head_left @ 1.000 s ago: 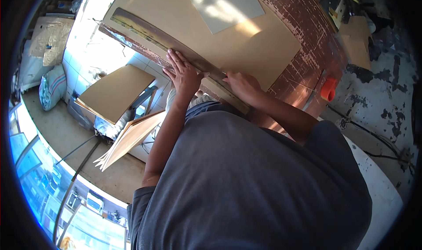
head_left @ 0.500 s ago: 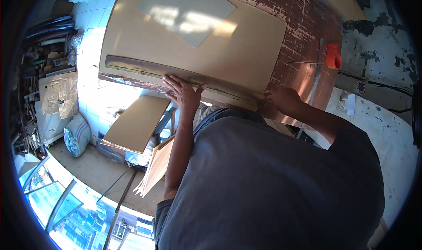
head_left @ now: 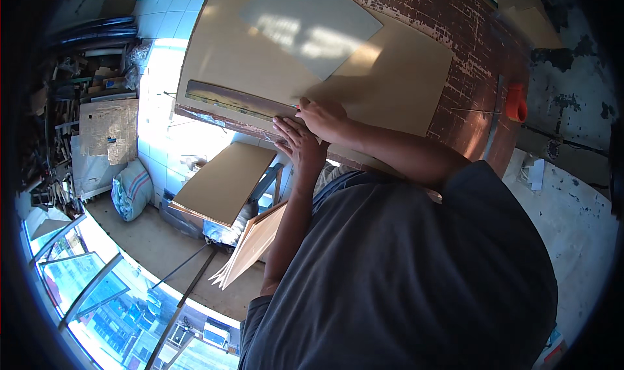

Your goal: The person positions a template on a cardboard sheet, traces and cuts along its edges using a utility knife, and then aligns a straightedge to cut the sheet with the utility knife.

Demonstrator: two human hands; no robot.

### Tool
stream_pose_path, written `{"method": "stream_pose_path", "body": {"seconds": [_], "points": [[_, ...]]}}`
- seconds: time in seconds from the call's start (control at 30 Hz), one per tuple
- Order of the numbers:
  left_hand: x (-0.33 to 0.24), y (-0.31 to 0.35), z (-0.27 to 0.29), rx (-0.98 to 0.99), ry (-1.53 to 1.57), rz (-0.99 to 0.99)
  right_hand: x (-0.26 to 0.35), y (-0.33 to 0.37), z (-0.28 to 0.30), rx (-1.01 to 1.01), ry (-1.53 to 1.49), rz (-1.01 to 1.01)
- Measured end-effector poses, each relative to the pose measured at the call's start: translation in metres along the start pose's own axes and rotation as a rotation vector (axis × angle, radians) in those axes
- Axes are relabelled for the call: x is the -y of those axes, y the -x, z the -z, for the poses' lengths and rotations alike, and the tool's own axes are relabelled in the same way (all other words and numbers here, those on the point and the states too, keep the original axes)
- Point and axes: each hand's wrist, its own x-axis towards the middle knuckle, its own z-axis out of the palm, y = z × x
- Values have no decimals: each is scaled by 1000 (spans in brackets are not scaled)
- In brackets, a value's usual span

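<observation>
A large tan board (head_left: 403,64) lies on the worn red-brown table. Along its near edge runs a long straightedge (head_left: 227,95), dark and metal-like. My left hand (head_left: 304,145) presses on the straightedge around its middle, palm down with the fingers stretched out. Just beyond it, my right hand (head_left: 323,118) is closed round a small thin tool, mostly hidden by the fingers, at the straightedge's far side. My right forearm crosses over the straightedge's right part and hides it. A grey sheet (head_left: 312,28) rests on the board's far part, sunlit in patches.
An orange tape roll (head_left: 516,103) stands at the table's right side, by a long metal strip (head_left: 492,116). Left of my body are stacked tan boards (head_left: 224,183) and leaning sheets (head_left: 250,246). A white sack (head_left: 132,189) and piled scrap (head_left: 71,110) lie further left.
My right hand has swept left along the straightedge, from its right end to beside my left hand. The left hand stays on the straightedge. The whole view has shifted slightly.
</observation>
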Motion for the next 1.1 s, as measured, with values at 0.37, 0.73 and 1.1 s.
{"method": "stream_pose_path", "body": {"seconds": [0.37, 0.73, 1.1], "points": [[7, -1, -10, -26, 36, -2, 14, 0, -5, -53, 122, 32], [-3, -2, 2, 68, -32, 35, -37, 37, -3, -127, 256, 292], [-6, -4, 0, 46, -34, 51, -137, 205, 43, 127, 69, -261]]}}
